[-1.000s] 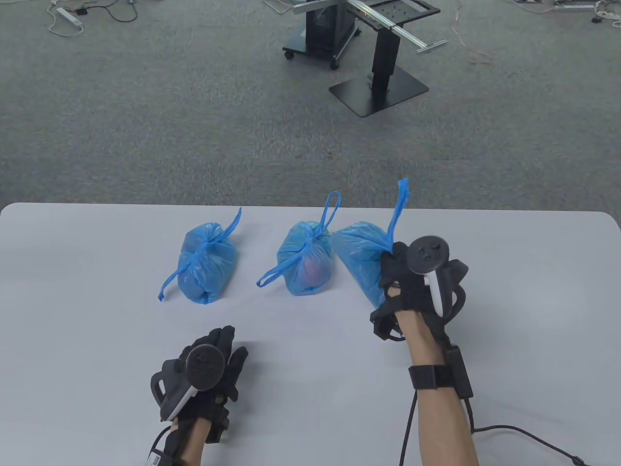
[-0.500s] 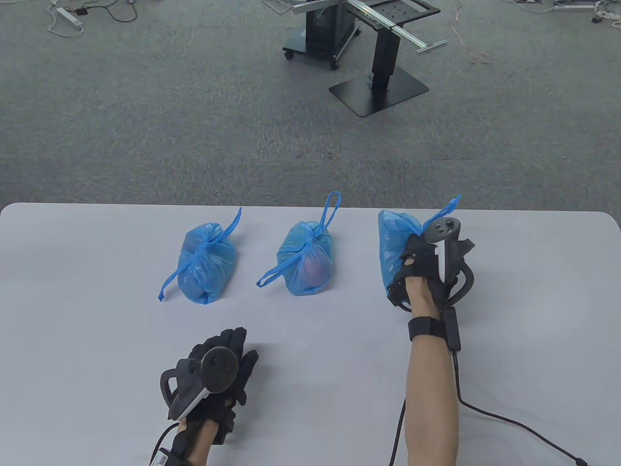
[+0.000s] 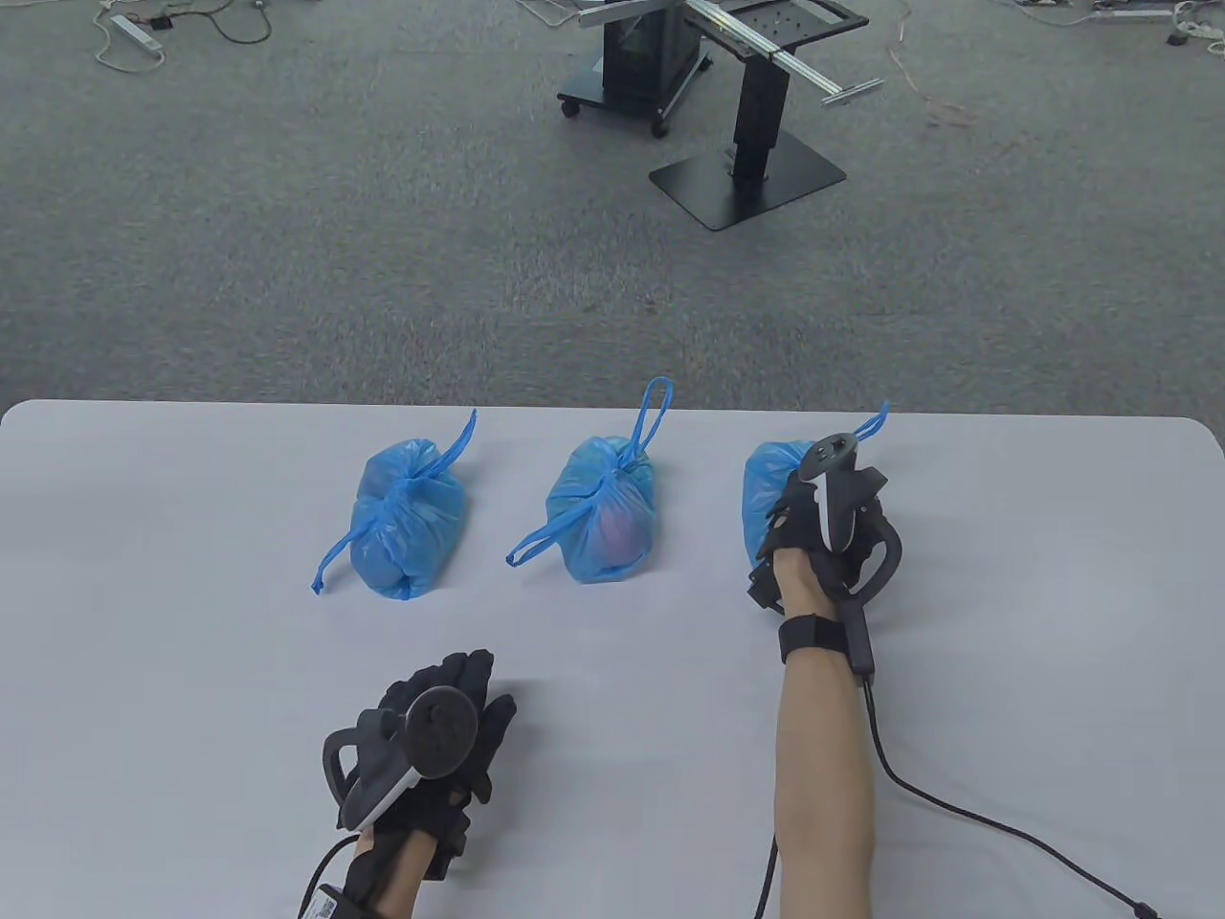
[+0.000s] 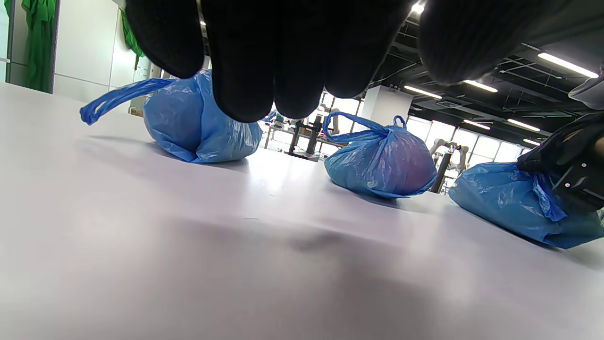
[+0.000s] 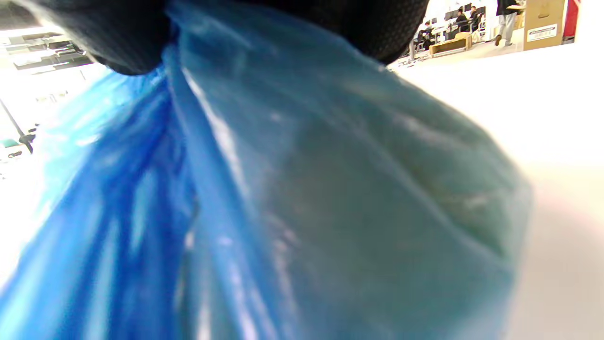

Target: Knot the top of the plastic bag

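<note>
The white table (image 3: 612,670) is smooth and faintly glossy, and three crinkled blue plastic bags lie in a row near its far edge. The left bag (image 3: 407,526) and middle bag (image 3: 608,522) look knotted, with thin twisted handles trailing. The right bag (image 3: 766,493) lies under the right hand (image 3: 823,526), whose fingers grip its thin film. The left hand (image 3: 440,737) rests flat, fingers relaxed, holding nothing. Best to set the bag down gently before letting go, so it doesn't roll.

Your white table (image 3: 144,670) carries three blue plastic bags in a row: left bag (image 3: 410,522); middle bag (image 3: 605,525); right bag (image 3: 766,493), apparently resting on it too.
</note>
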